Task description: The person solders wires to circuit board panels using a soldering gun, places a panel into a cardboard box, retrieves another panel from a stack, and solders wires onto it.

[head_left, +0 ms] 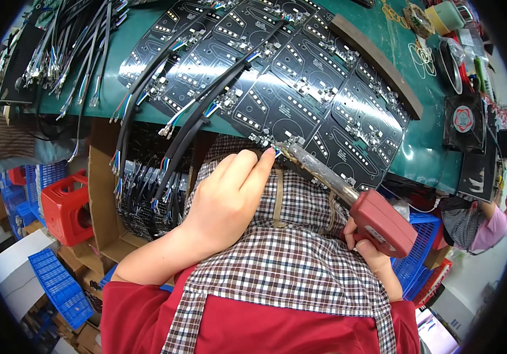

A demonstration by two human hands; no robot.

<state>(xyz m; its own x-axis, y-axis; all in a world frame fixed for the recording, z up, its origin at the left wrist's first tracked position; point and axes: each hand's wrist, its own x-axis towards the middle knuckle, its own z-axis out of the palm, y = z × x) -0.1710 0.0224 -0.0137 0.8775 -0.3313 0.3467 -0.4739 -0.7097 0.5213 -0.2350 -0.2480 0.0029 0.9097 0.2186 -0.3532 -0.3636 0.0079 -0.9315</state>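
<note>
My left hand pinches at the near edge of a black circuit board panel, its fingertips on thin coloured wires. Most of what lies under those fingers is hidden. In my right hand is a soldering gun with a dark red handle and a long, stained metal barrel. Its tip reaches the board edge beside my left fingertips. Black cables with bared coloured wire ends lie across the panel's left part and hang over the table edge.
A dark bar lies along the panel's right side on the green table mat. A bundle of cables is at far left. Below stand a cardboard box and a red stool. A small fan is at right.
</note>
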